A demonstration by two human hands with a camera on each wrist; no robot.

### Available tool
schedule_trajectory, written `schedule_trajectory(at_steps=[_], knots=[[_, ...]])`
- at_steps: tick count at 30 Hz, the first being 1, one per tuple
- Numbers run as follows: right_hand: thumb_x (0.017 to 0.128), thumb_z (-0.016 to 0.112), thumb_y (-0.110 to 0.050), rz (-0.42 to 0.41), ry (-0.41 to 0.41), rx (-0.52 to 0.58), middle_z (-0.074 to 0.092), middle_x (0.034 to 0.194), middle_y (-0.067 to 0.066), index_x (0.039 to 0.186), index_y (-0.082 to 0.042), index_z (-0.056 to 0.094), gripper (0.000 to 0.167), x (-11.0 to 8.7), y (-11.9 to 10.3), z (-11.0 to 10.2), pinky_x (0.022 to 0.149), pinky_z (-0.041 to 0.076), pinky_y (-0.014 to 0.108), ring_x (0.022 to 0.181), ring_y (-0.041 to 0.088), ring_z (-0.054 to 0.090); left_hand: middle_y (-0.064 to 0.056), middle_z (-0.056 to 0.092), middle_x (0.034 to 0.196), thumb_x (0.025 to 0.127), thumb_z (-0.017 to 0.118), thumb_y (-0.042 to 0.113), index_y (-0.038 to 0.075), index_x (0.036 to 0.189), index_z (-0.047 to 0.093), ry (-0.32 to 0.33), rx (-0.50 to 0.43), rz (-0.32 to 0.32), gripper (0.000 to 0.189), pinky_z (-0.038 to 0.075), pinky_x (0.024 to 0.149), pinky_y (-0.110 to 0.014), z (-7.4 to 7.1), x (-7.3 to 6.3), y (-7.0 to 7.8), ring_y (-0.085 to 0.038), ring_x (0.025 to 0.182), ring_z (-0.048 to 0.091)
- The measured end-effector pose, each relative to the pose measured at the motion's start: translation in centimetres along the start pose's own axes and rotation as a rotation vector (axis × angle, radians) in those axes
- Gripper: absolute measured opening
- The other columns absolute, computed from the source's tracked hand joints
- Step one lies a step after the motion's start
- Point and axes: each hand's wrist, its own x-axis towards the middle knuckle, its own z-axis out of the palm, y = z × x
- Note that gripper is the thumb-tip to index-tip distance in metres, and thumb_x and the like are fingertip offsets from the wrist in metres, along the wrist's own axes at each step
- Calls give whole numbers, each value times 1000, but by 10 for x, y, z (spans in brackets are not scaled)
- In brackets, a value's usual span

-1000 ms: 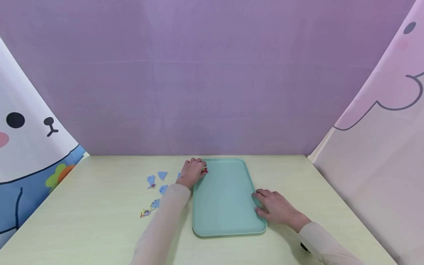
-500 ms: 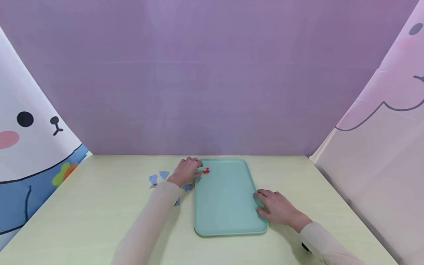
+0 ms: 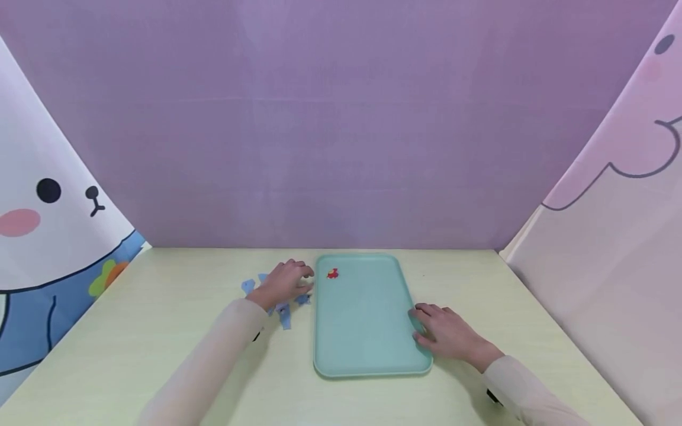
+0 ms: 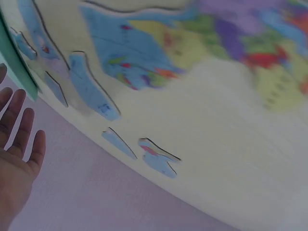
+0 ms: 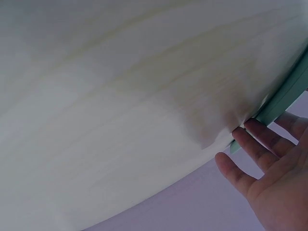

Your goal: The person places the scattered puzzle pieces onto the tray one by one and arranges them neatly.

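A small red-and-yellow jigsaw piece [image 3: 333,273] lies in the upper left corner of the mint-green tray [image 3: 367,319]. Just left of that tray, my left hand [image 3: 285,283] hovers with relaxed fingers and nothing in them. Beneath and around it are several blue map jigsaw pieces [image 3: 285,318], some hidden by the hand and forearm. The left wrist view shows blue pieces [image 4: 91,89] apart from one another, and a larger joined map section [image 4: 134,48] in many colours. My right hand [image 3: 447,332] rests its fingertips on the tray's right rim, the fingers [image 5: 255,149] loosely extended.
The pale wooden table [image 3: 373,402] runs back to a purple cloth wall [image 3: 341,130]. Printed cartoon curtains [image 3: 53,236] close off the left side, and a pink one [image 3: 629,148] the right. A black strap shows under the right sleeve [image 3: 517,384].
My left hand has let go of the red piece, leaving it on the tray, and has moved left over the blue pieces. The right hand stays at the tray's rim.
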Motion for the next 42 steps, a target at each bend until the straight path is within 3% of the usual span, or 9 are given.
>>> schedule_trajectory(at_steps=[7,18,28,35,42], knots=[[85,59,-30,-4,3,10,56,120,14,120,-4,56,43,1,-1,1,82,46,48,109,30,55,-2,65,104,83,67,24,11,106,66,-26,-20,22,27,45,83,-44,-2,-14,-1,-23,95,55],[85,58,-31,11,-17,14,55,121,14,121,-5,55,44,1,-1,3,83,45,48,111,30,54,-2,66,98,80,69,20,10,102,67,-18,-15,138,24,47,78,-43,1,-30,-4,-22,90,58],[86,58,-31,27,-31,25,55,122,14,121,-5,55,44,3,-2,2,85,45,49,112,30,53,-1,65,99,80,69,23,12,103,67,-20,13,129,25,46,76,-41,3,-37,-4,-21,91,57],[86,58,-31,33,-40,33,54,123,15,122,-4,55,45,3,-5,1,85,44,50,112,31,53,-3,63,95,78,70,20,8,100,67,41,34,159,25,46,71,-40,6,-40,-6,-21,85,56],[85,59,-30,28,-33,31,55,122,15,121,-4,55,45,3,-5,0,85,45,50,112,31,53,-1,63,98,80,69,25,11,102,67,7,15,102,26,46,75,-40,10,-39,-9,-21,89,56]])
